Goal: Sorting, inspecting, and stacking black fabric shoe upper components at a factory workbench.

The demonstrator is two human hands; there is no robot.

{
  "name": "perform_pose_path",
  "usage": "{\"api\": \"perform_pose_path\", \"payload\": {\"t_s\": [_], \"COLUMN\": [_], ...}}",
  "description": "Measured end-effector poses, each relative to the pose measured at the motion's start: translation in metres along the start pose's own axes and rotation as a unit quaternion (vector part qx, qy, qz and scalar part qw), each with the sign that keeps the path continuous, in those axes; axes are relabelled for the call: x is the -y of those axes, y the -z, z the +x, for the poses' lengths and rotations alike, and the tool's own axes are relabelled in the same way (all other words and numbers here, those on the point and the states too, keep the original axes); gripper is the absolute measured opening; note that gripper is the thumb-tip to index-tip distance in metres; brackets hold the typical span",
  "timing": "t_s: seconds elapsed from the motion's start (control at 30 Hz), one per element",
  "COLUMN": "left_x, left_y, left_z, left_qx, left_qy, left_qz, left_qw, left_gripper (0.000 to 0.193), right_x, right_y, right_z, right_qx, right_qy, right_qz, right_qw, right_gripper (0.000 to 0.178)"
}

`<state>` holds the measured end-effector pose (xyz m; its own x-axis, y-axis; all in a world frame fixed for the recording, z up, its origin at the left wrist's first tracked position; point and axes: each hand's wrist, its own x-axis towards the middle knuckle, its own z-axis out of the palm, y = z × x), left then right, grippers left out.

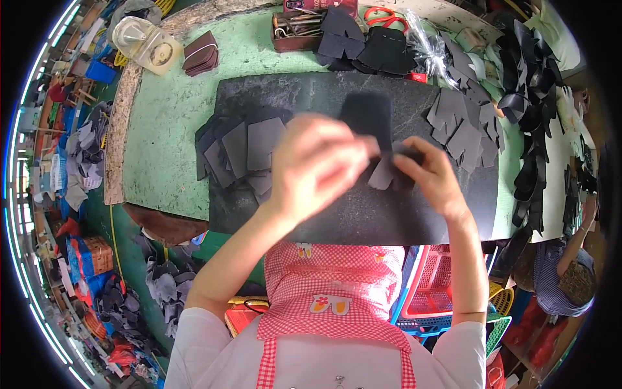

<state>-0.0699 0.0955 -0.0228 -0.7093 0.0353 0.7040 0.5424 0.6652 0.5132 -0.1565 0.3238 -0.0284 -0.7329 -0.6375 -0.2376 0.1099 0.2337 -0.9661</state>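
Note:
My right hand is closed with thumb and fingers on a dark, flat cut piece of leather-like material, held over the black work mat. Smeared by motion, my left hand hovers just left of that piece, and its fingers cannot be made out clearly. Beyond both hands is a black piece with rounded corners, whose lower end runs toward my fingers. A spread pile of dark grey cut pieces lies on the mat left of my left hand. Another loose pile of notched grey pieces lies at the right.
On the green table, a tool box and red-handled scissors stand at the back, near stacked black pieces. A bound brown stack lies far left. Chained black parts hang at right, where another person is.

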Motion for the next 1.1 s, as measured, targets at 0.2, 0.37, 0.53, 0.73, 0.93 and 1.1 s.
{"api": "perform_pose_path", "payload": {"t_s": [0.2, 0.37, 0.53, 0.73, 0.93, 1.1], "left_x": [-0.037, -0.029, -0.022, -0.014, -0.015, -0.027], "left_y": [-0.001, -0.008, 0.013, 0.009, 0.0, -0.006], "left_z": [-0.036, -0.035, -0.034, -0.035, -0.036, -0.032], "left_qx": [0.183, 0.162, 0.243, 0.288, 0.305, 0.217], "left_qy": [0.179, 0.33, 0.481, 0.449, 0.282, 0.174], "left_qz": [-0.047, -0.207, -0.219, -0.134, 0.04, 0.143], "left_qw": [0.966, 0.907, 0.813, 0.835, 0.909, 0.95], "left_gripper": [0.029, 0.014, 0.017, 0.022, 0.02, 0.067], "right_x": [0.006, 0.007, 0.0, 0.004, 0.011, 0.001], "right_y": [-0.007, -0.034, -0.035, -0.046, -0.05, -0.052], "right_z": [-0.015, -0.027, -0.041, -0.035, -0.032, -0.027], "right_qx": [-0.086, -0.021, 0.003, -0.02, -0.019, -0.147], "right_qy": [0.003, -0.065, -0.165, -0.165, -0.19, 0.179], "right_qz": [-0.072, 0.08, -0.001, -0.09, -0.202, -0.423], "right_qw": [0.994, 0.994, 0.986, 0.982, 0.961, 0.876], "right_gripper": [0.016, 0.014, 0.016, 0.019, 0.02, 0.045]}}
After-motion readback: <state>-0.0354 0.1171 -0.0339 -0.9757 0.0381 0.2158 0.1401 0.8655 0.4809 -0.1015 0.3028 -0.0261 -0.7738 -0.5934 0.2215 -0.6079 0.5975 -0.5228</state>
